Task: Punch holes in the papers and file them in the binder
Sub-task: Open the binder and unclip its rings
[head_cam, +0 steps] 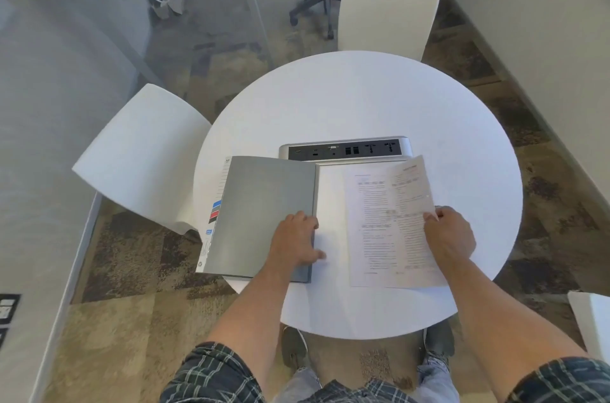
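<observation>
Head view: filing under way. Left hand [296,242] pressing flat on open binder [260,218]; right hand [449,232] pinching papers [392,227], lying right of binder spine. Punched holes probably present, blurred. Next: aligning holes over rings.

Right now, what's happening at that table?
A person stands at a round white table with a grey binder lying open. The left hand rests flat on the binder near its spine. The right hand pinches the right edge of a printed sheet, lifting it off the papers beneath. No hole punch is in view.
</observation>
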`<control>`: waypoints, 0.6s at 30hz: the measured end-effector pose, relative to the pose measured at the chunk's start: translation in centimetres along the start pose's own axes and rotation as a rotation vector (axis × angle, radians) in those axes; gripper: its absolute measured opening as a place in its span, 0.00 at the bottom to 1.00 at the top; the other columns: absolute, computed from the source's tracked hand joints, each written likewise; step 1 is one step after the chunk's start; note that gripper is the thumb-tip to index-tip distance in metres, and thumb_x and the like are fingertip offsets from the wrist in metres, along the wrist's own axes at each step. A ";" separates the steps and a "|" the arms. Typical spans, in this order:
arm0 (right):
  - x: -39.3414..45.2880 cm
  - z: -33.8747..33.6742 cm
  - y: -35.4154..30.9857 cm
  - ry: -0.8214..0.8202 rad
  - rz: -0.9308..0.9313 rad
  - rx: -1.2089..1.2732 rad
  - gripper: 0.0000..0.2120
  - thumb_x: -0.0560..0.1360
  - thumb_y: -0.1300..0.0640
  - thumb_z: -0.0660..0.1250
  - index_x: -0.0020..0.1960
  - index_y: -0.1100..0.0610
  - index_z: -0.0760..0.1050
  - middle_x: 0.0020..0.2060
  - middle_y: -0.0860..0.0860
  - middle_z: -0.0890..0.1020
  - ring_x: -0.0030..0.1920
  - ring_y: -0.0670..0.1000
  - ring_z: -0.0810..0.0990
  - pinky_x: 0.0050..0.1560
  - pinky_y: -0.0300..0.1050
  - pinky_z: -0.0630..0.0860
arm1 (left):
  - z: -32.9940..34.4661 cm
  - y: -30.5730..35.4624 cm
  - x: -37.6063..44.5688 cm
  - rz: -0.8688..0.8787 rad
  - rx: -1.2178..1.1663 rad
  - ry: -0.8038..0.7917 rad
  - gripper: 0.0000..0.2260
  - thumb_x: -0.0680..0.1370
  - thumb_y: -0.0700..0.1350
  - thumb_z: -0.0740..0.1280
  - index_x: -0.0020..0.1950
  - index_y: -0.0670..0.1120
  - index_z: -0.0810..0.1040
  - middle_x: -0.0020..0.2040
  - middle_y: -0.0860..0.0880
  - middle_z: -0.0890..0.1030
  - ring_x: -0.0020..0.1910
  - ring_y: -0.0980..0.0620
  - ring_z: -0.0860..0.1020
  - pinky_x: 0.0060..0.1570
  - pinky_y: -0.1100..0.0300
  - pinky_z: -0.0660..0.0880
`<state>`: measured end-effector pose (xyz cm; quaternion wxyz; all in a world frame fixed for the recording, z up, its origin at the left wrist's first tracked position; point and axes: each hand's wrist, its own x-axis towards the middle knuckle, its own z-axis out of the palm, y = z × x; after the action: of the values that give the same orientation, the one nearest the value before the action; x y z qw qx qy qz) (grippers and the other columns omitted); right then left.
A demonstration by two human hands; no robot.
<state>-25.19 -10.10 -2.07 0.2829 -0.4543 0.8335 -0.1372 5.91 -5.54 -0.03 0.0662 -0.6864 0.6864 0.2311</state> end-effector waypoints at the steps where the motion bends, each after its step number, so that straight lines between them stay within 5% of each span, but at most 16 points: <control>1: 0.1 -0.1 0.2 0.009 -0.002 -0.013 0.09 0.82 0.52 0.63 0.57 0.52 0.80 0.45 0.51 0.83 0.45 0.57 0.79 0.44 0.47 0.73 | 0.0 -0.7 -0.8 0.070 0.171 -0.023 0.36 0.64 0.64 0.78 0.67 0.50 0.74 0.62 0.47 0.74 0.61 0.45 0.73 0.61 0.52 0.71; 4: 0.1 0.1 0.4 0.021 -0.018 -0.044 0.12 0.82 0.52 0.62 0.61 0.52 0.80 0.53 0.53 0.86 0.51 0.61 0.82 0.48 0.50 0.76 | 0.7 -2.7 -2.9 0.182 0.399 -0.084 0.44 0.63 0.64 0.78 0.73 0.49 0.68 0.69 0.45 0.68 0.67 0.43 0.68 0.66 0.50 0.67; 9: -0.1 1.0 0.3 0.058 -0.049 -0.098 0.12 0.81 0.52 0.62 0.61 0.52 0.79 0.52 0.54 0.86 0.52 0.63 0.82 0.52 0.55 0.79 | 1.0 -3.7 -4.4 0.192 0.527 -0.118 0.35 0.68 0.49 0.76 0.71 0.47 0.66 0.68 0.43 0.67 0.65 0.42 0.67 0.64 0.51 0.67; 15: -1.4 1.6 -0.4 0.174 -0.082 -0.201 0.19 0.78 0.57 0.69 0.67 0.60 0.73 0.58 0.61 0.80 0.58 0.66 0.78 0.57 0.58 0.75 | 1.1 -2.2 -5.4 0.156 0.446 -0.090 0.38 0.70 0.43 0.72 0.77 0.45 0.59 0.75 0.42 0.62 0.70 0.40 0.65 0.62 0.44 0.73; 18: -3.1 3.0 -1.5 0.180 -0.304 -0.181 0.27 0.74 0.57 0.73 0.71 0.59 0.71 0.61 0.61 0.78 0.61 0.64 0.77 0.63 0.59 0.72 | 0.9 -1.2 -6.1 0.103 0.338 -0.040 0.42 0.72 0.42 0.72 0.81 0.46 0.54 0.79 0.43 0.58 0.76 0.39 0.62 0.68 0.42 0.72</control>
<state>-21.06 -8.31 -2.65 0.1414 -0.5845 0.7862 -0.1426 7.17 0.42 1.35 0.1824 -0.6245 0.7484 0.1292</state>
